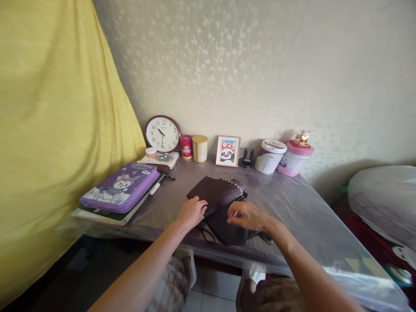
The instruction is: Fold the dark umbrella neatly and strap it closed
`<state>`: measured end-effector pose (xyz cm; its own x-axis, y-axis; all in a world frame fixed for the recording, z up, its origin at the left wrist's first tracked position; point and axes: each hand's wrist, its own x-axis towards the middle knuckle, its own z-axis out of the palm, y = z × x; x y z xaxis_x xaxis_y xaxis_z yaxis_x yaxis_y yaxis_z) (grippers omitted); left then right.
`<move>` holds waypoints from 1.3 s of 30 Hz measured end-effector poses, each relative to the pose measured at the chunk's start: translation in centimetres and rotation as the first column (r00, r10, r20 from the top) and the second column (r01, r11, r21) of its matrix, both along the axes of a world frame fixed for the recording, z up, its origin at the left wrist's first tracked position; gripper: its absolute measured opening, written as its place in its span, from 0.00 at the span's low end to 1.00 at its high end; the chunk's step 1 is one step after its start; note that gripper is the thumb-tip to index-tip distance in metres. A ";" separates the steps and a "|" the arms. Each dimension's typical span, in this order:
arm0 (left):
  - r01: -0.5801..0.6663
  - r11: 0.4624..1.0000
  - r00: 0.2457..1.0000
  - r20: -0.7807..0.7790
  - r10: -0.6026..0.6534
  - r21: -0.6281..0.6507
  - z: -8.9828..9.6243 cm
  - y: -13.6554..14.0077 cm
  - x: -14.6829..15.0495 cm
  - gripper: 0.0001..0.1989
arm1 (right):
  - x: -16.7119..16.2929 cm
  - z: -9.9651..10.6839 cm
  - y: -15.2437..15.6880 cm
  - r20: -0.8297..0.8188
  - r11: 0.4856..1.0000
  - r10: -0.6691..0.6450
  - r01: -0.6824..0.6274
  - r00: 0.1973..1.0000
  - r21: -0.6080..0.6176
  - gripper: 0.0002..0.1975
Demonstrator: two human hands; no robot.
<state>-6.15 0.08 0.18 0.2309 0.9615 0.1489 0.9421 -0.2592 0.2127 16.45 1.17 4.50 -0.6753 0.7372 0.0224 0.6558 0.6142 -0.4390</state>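
A dark folded fabric item [221, 212], perhaps a bag, lies near the table's front edge. Black-and-white trim runs along its upper edge, and a thin dark cord loop [207, 235] hangs at its lower left. My left hand [192, 212] is on the item's left side, fingers bent and closed at its edge; the fingertips are partly hidden. Over the right part of the fabric, my right hand [248, 216] is loosely curled, with a gap between thumb and fingers and nothing visible in it. Whether it touches the cloth I cannot tell.
A plastic-covered table [292, 221] bears a purple case [125, 186] on books at left. Along the wall stand a clock [163, 134], a pink can [186, 147], a yellow-lidded can [199, 149], a panda picture frame [228, 151] and two tubs [269, 158]. A yellow curtain [58, 108] hangs left.
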 end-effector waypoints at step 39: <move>0.045 0.999 0.992 0.116 -0.047 0.018 0.4 -0.6 0.1 0.15 | 0.7 0.5 -3.0 0.238 0.962 0.048 -0.110 0.970 0.252 0.07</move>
